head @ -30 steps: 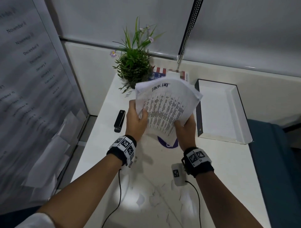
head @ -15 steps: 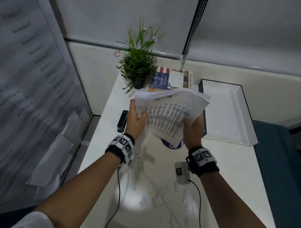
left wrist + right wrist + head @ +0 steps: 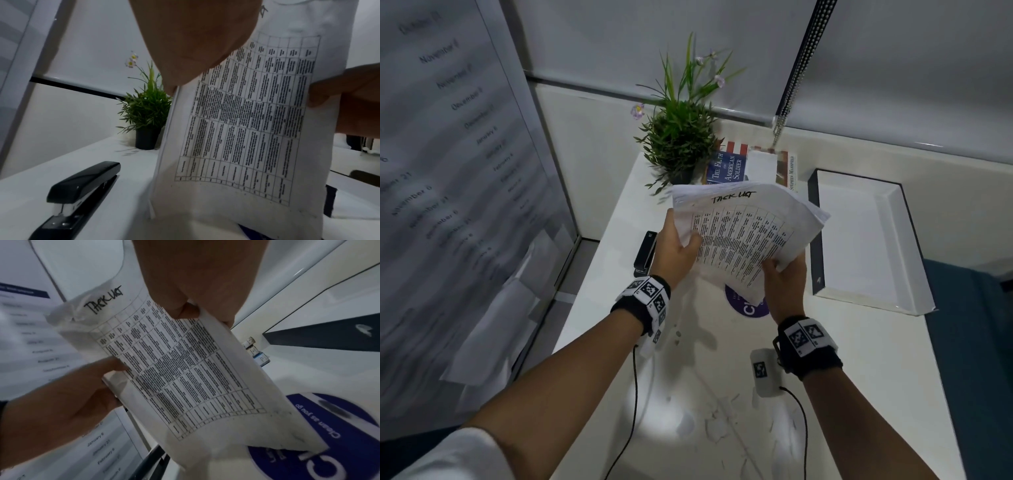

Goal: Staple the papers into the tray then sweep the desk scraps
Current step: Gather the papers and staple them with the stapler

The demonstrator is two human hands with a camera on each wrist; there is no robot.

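- Since approx 1 s back: papers (image 3: 746,236) dropped from near-upright to a flatter tilt, then raised a little again; top edge now just under the book (image 3: 726,169) in head view. Sheet edges less fanned at right than before, esp. far corner.
- Reads as squaring/jogging the stack, i.e. prep before stapling; no staple seen in the stack yet, tho top-left corner looks crumpled in right wrist view.
- Left hand (image 3: 676,248): gripping left edge of papers, thumb on the printed face, fingers hidden behind. Wrist cocked up, forearm running in from lower left.
- Right hand (image 3: 786,281): pinching lower right corner of the stack, thumb on front, other fingers behind the sheets. Forearm coming in from lower right.
- Papers held off the desk (image 3: 859,359), lower corner hanging over the blue round sticker (image 3: 748,308).
- Stapler (image 3: 644,253) lying untouched on desk, just left of left hand.
- Tray (image 3: 909,219) at right, near the stack, nothing stapled in it yet.
- Scraps (image 3: 717,425) scattered on near desk, unswept.
- Likely next: free one hand for the stapler w/o letting sheets slip.
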